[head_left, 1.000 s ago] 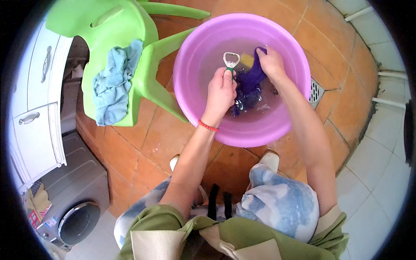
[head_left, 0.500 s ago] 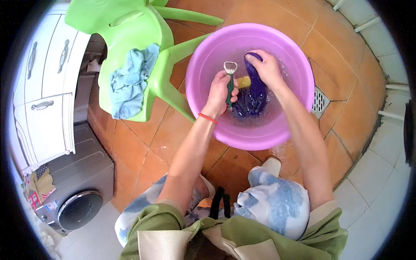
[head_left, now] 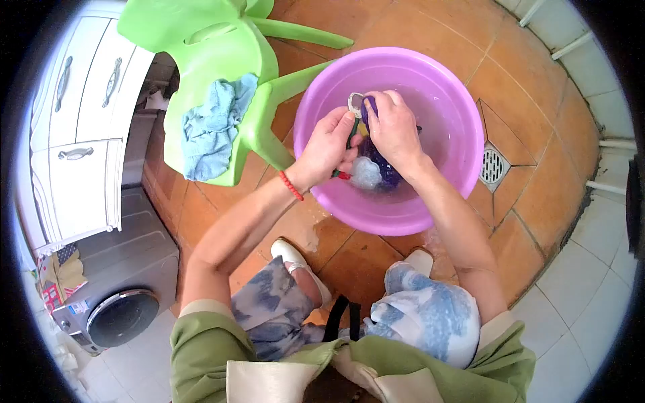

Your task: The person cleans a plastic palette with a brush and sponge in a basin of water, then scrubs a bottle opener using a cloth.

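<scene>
My left hand [head_left: 328,144] is closed around the dark green handle of what looks like a bottle opener [head_left: 355,103], its pale looped head pointing up and a red tip showing below. Close beside it, my right hand [head_left: 393,127] pinches a wet dark purple cloth [head_left: 369,107], bringing it against the tool's head. The rest of the cloth hangs into the water of a purple basin [head_left: 472,134]. A pale bluish-white lump [head_left: 365,172], perhaps foam, sits on the lower cloth. Behind my fingers a yellow piece [head_left: 363,129] is mostly hidden.
A green plastic chair [head_left: 262,127] stands left of the basin, a blue towel [head_left: 216,127] on its seat. A floor drain [head_left: 494,166] lies to the right. Further left are white cabinets [head_left: 84,181] and a grey washing machine [head_left: 124,269]. The tiled floor [head_left: 437,23] looks wet near the basin.
My right hand has moved left with the cloth, up to the tool in my left hand. The pale lump now shows on the cloth. My view has shifted slightly.
</scene>
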### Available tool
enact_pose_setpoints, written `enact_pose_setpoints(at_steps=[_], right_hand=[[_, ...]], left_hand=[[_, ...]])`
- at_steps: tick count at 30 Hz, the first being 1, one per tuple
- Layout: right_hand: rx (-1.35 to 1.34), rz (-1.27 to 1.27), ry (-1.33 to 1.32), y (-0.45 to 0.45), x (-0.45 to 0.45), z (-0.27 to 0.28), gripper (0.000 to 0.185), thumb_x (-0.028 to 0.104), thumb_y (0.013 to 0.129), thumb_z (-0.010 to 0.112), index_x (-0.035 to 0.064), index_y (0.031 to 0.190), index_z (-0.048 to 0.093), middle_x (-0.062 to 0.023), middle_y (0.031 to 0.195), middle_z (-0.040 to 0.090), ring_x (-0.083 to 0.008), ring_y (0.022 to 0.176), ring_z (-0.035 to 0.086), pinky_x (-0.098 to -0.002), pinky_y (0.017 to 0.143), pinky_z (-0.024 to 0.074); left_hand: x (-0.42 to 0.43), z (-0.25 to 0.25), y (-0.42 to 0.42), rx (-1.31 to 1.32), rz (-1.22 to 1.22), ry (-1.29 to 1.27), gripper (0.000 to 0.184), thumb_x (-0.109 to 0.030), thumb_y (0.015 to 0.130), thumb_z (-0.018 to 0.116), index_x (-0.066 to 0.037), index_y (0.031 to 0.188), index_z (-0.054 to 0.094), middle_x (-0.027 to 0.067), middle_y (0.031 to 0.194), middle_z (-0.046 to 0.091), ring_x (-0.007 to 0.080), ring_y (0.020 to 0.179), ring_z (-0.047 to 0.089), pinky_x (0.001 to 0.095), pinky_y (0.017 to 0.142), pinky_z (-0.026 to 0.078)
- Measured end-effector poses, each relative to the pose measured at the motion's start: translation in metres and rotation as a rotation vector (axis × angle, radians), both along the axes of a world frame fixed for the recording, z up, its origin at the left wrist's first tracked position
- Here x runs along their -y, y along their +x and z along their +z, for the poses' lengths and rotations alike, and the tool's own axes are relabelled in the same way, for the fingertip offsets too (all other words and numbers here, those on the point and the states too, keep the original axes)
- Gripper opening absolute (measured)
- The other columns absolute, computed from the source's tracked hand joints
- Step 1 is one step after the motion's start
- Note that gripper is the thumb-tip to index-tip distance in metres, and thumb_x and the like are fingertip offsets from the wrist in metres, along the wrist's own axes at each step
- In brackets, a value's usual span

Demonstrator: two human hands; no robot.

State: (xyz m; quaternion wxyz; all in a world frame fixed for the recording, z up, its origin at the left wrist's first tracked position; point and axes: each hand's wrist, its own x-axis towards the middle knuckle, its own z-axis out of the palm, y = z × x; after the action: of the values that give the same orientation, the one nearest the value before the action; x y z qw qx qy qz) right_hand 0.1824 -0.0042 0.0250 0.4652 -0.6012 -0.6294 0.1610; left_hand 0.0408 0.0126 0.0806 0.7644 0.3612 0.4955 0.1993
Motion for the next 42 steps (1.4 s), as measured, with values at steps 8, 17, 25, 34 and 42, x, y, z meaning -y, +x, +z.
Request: enact_pose_setpoints(at_steps=[8,17,25,34,42], right_hand=[[0.108,0.042,-0.047,-0.006,-0.001,0.005,0.015,0.012,0.088,0.052,0.0005,0.097,0.057,-0.0213,0.091,0.058,-0.0397,0.08,0.061,-0.0478,0.071,0.0499],[0.402,-0.242,-0.539,0.057,-0.011,-0.04,0.025,0.013,0.092,0.04,0.0014,0.108,0.055,-0.0252,0.109,0.054,-0.0395,0.102,0.055,-0.0492,0.088,0.0463],[0.523,0.157,-0.651,0.028,0.024,-0.086,0.034,0.013,0.087,0.051,0.0066,0.12,0.054,-0.0177,0.109,0.056,-0.0354,0.103,0.054,-0.0464,0.091,0.0441],[0.174,0.212,0.002,0.013,0.011,-0.004,0.031,0.016,0.083,0.064,0.0077,0.112,0.065,-0.0193,0.113,0.053,-0.0351,0.102,0.053,-0.0387,0.093,0.0424],[0.083,0.401,-0.375,0.001,-0.029,-0.013,0.026,0.018,0.087,0.056,0.0002,0.106,0.059,-0.0221,0.086,0.064,-0.0348,0.083,0.064,-0.0402,0.077,0.049]], left_hand=[[-0.01,0.021,-0.02,-0.144,-0.131,-0.029,0.024,-0.033,0.102,0.037,-0.013,0.101,0.051,-0.001,0.07,0.043,0.006,0.045,0.029,0.0208,0.037,0.021],[0.007,-0.022,-0.02,0.232,-0.017,-0.099,0.026,-0.028,0.102,0.035,-0.009,0.109,0.05,0.0004,0.073,0.046,0.009,0.053,0.038,0.0222,0.044,0.031],[0.001,-0.066,-0.027,0.147,0.048,-0.125,0.02,-0.022,0.099,0.043,-0.008,0.111,0.049,0.002,0.079,0.05,0.0135,0.068,0.052,0.0294,0.056,0.047],[0.005,-0.075,-0.021,0.201,-0.049,0.055,0.015,-0.009,0.094,0.049,-0.007,0.109,0.048,0.0051,0.084,0.058,0.0123,0.064,0.057,0.0247,0.05,0.047],[0.004,-0.085,-0.024,0.22,-0.024,0.204,0.007,-0.005,0.093,0.049,-0.004,0.1,0.051,0.0011,0.074,0.053,0.0083,0.057,0.048,0.0211,0.047,0.039]])
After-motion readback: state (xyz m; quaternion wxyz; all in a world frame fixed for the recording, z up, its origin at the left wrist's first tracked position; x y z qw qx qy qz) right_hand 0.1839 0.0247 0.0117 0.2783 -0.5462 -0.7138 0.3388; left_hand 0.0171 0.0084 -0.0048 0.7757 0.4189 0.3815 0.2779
